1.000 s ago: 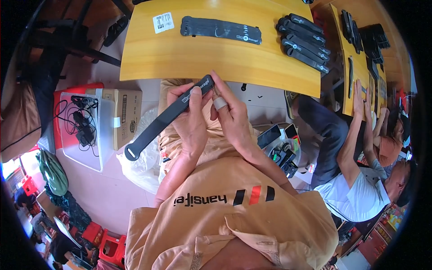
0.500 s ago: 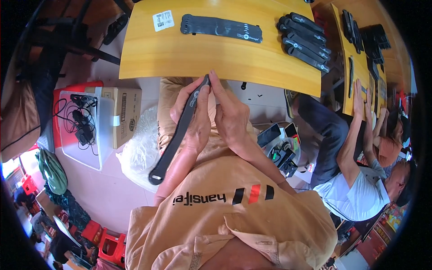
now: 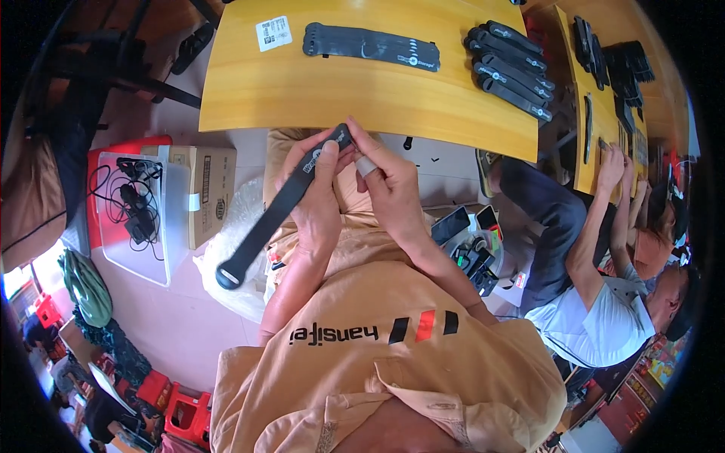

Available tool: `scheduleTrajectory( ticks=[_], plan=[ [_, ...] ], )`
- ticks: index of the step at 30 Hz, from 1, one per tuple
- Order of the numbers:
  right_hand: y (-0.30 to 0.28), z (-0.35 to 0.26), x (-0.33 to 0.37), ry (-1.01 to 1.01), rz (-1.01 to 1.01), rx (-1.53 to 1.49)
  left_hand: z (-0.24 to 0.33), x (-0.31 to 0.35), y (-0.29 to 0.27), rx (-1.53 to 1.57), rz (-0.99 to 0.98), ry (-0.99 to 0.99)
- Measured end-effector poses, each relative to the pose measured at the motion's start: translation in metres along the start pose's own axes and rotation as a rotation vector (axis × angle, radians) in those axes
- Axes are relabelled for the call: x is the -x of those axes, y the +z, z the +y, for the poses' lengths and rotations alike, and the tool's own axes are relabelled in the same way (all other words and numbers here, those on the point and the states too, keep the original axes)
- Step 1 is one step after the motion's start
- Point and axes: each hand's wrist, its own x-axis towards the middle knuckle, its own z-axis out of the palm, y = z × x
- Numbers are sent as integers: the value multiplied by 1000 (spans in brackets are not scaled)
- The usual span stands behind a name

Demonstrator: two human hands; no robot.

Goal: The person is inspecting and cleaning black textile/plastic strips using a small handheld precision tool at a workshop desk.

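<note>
A long black strap (image 3: 264, 219) with a rounded, slotted lower end hangs slantwise in front of my lap, just below the table edge. My left hand (image 3: 317, 200) is closed around its upper part, thumb pressed on the face near white lettering. At the top end of the strap, my right hand (image 3: 394, 192) pinches with thumb and fingers; a pale band shows around one of its fingers. On the table beyond lie several black straps side by side in a flat row (image 3: 362, 47), with a white label sheet (image 3: 273, 34) to their left.
A pile of folded black straps (image 3: 510, 72) sits at the table's (image 3: 317, 98) right. Left of me stand a clear bin (image 3: 175, 219) with black cables, a cardboard box (image 3: 215, 177) and a plastic bag (image 3: 219, 257). At right, a co-worker (image 3: 593, 302) handles straps at another table.
The strap has turned its broad face up, and its lower end has swung left and upward. My right hand's fingers have curled in. The co-worker's hands have drawn back a little.
</note>
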Motion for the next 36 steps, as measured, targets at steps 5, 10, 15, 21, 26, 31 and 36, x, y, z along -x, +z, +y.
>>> scheduleTrajectory(
  ticks=[5, 10, 15, 21, 26, 31, 36],
  plan=[
    [-4, 1, -2, -340, 97, 742, -8, 3, -8, -484, -1, 265],
    [-39, -2, -14, -475, -104, 867, -6, 0, -8, -404, -46, 182],
    [-38, 9, -15, -379, -137, 514, 1, 1, 1, -36, -73, -99],
    [-20, -3, -3, 399, -215, -545, -8, -6, -16, -78, -60, -94],
    [-37, -1, -10, 332, -304, -345, -1, -11, -22, -107, -154, -197],
    [-49, 8, -11, -393, -196, 669, 0, -13, -26, -160, -208, -294],
    [-52, 0, -8, -462, -191, 1089, -1, -22, -31, -231, -254, -353]
  ],
)
